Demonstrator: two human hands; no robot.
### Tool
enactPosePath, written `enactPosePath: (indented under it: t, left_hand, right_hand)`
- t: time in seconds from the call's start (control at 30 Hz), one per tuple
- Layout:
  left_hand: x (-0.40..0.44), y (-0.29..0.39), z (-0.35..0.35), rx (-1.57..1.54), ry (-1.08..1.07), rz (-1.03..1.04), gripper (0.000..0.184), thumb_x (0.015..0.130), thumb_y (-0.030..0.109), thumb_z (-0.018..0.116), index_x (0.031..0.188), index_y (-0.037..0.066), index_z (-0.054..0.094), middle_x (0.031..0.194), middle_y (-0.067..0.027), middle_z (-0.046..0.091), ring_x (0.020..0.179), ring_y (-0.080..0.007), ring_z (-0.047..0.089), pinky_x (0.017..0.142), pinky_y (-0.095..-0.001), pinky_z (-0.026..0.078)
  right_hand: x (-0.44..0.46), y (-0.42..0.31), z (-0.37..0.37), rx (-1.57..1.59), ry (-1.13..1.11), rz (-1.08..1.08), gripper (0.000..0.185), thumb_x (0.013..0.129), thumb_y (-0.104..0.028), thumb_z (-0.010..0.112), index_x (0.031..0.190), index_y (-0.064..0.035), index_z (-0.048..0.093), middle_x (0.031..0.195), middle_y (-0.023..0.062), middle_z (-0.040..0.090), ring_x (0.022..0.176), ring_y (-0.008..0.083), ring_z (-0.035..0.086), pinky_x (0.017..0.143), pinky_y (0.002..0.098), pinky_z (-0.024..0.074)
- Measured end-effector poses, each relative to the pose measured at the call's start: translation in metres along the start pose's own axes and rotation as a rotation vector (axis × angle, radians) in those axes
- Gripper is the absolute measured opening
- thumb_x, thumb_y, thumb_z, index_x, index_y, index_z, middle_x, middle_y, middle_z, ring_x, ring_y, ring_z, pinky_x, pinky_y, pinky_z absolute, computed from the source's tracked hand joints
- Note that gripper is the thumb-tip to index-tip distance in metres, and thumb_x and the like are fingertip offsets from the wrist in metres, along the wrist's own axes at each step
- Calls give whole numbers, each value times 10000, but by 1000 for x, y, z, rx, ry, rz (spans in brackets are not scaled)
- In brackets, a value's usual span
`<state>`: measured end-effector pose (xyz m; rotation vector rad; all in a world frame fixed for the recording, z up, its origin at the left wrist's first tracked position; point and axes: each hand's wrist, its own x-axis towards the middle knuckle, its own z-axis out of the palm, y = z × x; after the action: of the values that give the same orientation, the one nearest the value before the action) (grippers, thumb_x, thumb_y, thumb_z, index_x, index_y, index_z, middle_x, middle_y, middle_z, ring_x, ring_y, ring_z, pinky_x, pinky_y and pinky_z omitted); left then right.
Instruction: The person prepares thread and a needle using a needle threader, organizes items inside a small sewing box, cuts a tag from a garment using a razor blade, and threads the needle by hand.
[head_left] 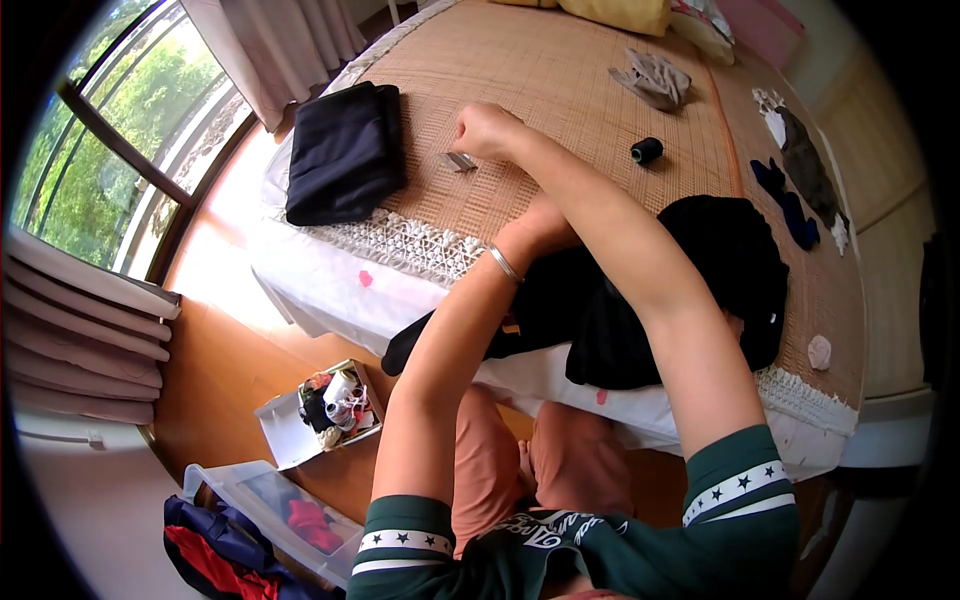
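My right hand is closed in a fist above the woven bed mat, with its arm reaching across my left one. Just below its fingers is a small silvery, flat-sided object; whether the hand touches it I cannot tell. Partly behind my right forearm, my left hand is at the upper edge of a black garment, a metal bangle at its wrist. The fingers of that hand are hidden. The garment spreads over the near bed edge. A spool of black thread lies on the mat beyond my right forearm.
Folded dark cloth lies at the bed's left corner. A crumpled grey-brown cloth and dark socks lie farther back and right. On the floor stand an open box of sewing odds and ends and a clear plastic bin.
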<state>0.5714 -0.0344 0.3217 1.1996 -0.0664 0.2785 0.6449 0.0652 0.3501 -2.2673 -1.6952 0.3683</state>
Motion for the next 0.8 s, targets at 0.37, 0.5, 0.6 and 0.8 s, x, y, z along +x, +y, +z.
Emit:
enactPosePath:
  t: [0.37,0.5,0.6,0.8]
  left_hand:
    - [16,-9,-22,1036,-125,562,326,733,146,612,1015,10,523,974,-113,535,883,-231,496,774,-325,414]
    - [18,-13,-24,1012,-126,561,323,733,148,602,1012,4,526,980,-124,535,895,-238,492,774,-334,411]
    - [21,-18,-26,1007,-102,654,304,744,148,591,1002,-4,532,982,-130,536,890,-247,491,778,-338,409]
    - [32,-21,-34,1298,-225,703,328,739,211,541,1033,71,574,1045,-113,516,917,-263,458,799,-338,402]
  right_hand:
    - [-13,-8,2,32,-144,245,504,648,-293,751,1003,24,588,1056,196,569,985,305,552,828,341,448]
    - [-9,-1,7,64,-153,260,524,641,-283,755,1020,33,579,1076,201,558,1005,302,545,850,350,435]
    - [-7,1,11,73,-144,272,525,631,-275,762,1018,31,582,1081,200,556,1004,301,546,853,352,433]
    - [-11,-3,9,47,-129,323,529,605,-290,772,989,29,596,1039,188,582,958,275,576,828,331,448]
